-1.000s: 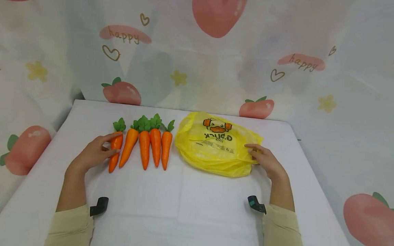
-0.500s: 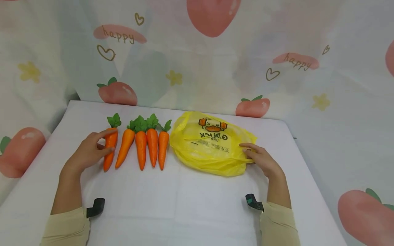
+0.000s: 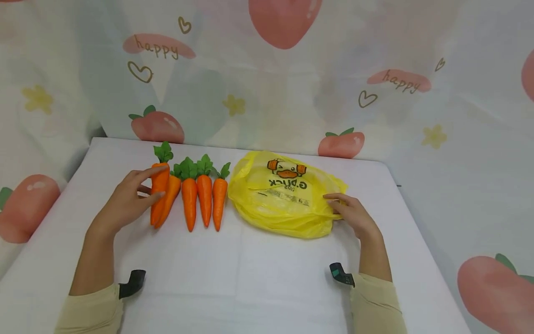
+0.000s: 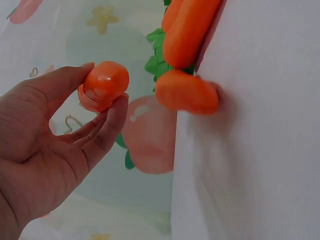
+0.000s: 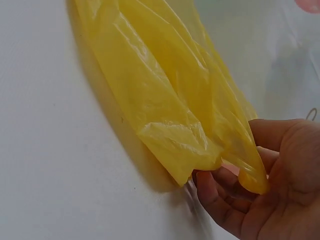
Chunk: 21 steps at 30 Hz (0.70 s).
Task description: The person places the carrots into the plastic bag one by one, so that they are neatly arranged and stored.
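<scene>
Looks like a lift: left hand (image 3: pixel 126 199), fingers clamped on a carrot (image 4: pixel 107 86) at nine o'clock from the yellow bag (image 3: pixel 288 204), right hand (image 3: pixel 355 217) pinching the bag's three-o'clock edge, steady grips wanted next!

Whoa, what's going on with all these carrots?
Somebody's left hand is pinching one carrot, holding it up off the white table. Their right hand is holding one end of a yellow plastic bag with a duck on it. Four more carrots lie side by side on the table, next to the bag.
</scene>
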Motion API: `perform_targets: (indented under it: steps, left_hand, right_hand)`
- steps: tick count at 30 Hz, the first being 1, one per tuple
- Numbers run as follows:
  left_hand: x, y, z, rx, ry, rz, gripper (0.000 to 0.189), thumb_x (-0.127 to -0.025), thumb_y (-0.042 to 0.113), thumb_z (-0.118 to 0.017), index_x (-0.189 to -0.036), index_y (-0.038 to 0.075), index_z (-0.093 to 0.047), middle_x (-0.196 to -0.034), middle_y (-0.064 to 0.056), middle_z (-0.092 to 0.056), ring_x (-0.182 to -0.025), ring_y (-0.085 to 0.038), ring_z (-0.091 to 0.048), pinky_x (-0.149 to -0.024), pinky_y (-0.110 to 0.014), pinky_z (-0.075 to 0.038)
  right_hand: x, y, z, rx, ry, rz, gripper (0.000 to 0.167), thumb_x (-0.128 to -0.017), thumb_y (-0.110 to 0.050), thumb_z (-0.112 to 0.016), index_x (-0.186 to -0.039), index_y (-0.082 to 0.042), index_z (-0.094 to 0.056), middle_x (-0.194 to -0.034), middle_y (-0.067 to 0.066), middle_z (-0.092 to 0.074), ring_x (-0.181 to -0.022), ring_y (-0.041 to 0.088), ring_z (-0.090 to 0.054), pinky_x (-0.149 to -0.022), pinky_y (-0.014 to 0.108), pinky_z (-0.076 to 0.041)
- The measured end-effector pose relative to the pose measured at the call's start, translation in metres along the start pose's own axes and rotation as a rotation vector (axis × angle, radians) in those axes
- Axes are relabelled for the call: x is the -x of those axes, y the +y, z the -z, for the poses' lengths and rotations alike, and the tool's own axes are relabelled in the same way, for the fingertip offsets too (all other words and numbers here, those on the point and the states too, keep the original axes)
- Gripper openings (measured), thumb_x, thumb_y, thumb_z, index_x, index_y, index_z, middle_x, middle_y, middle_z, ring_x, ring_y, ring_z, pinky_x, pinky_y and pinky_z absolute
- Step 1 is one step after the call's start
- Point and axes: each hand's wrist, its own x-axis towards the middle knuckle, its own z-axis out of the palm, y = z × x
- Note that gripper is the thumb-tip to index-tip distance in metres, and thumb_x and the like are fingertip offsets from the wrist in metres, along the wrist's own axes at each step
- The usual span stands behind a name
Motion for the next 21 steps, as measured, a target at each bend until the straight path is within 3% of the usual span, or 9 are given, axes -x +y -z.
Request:
perform_targets:
  steps: [11, 21]
  left_hand:
    - [-0.006, 0.021, -0.02, 0.105, -0.021, -0.037, 0.063, -0.101, 0.023, -0.07, -0.158, 0.029, -0.044, -0.139, -0.019, -0.044, -0.112, -0.039, -0.056, -0.093, -0.056, -0.052]
    - [-0.017, 0.043, -0.029, 0.122, -0.028, -0.12, 0.061, -0.101, 0.022, -0.07, -0.156, 0.035, -0.046, -0.133, -0.014, -0.046, -0.108, -0.037, -0.057, -0.094, -0.055, -0.049]
  right_hand:
    - [-0.003, -0.003, -0.005, 0.07, 0.042, -0.023, 0.041, -0.107, -0.03, -0.054, -0.142, -0.009, -0.061, -0.129, 0.017, -0.051, -0.113, 0.033, -0.048, -0.091, 0.04, -0.044]
    - [-0.002, -0.005, -0.004, 0.073, 0.032, 0.002, 0.042, -0.108, -0.03, -0.052, -0.142, -0.006, -0.061, -0.137, 0.018, -0.052, -0.116, 0.033, -0.049, -0.096, 0.044, -0.043]
